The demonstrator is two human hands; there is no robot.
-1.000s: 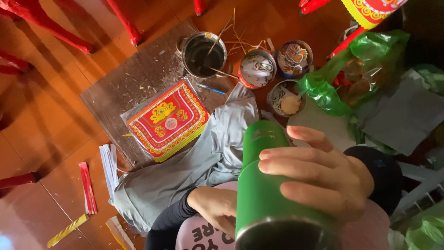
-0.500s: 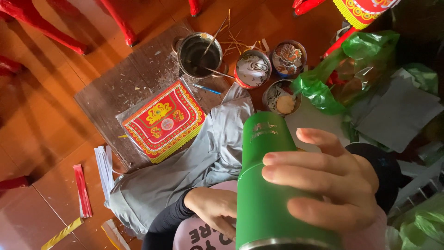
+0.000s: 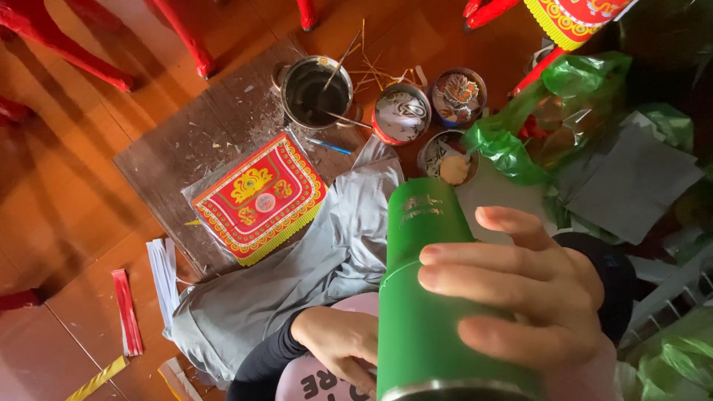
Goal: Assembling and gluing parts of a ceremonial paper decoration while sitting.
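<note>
Right hand: my right hand [image 3: 535,297] wraps around the green cylinder [image 3: 431,297] at the lower right of the frame, fingers spread across its side, holding it upright and close to the camera.
Left hand: my left hand [image 3: 342,341] sits at the bottom centre, just left of the cylinder's base, fingers curled against a pink printed sheet [image 3: 312,379]; I cannot tell whether it grips anything.
Green cylinder: smooth green wrap with faint gold marks near the top and a metal rim at the lower end; it fills the lower centre of the frame.
Grey cloth: my grey trouser leg [image 3: 290,275] runs from the centre down toward the lower left.
Red and yellow paper: a decorated red paper piece with yellow fringe [image 3: 260,197] lies on a dark board [image 3: 163,163] left of centre.
Pot: a metal pot [image 3: 316,93] with thin sticks in it stands on the upper part of the board.
Tins: three round tins [image 3: 401,111] cluster at the top centre, right of the pot.
Bags: green plastic bags [image 3: 549,111] and grey paper sheets [image 3: 624,186] pile up at the upper right.
Floor: red-brown tiled floor [image 3: 59,193] with paper strips [image 3: 126,312] at the lower left.
</note>
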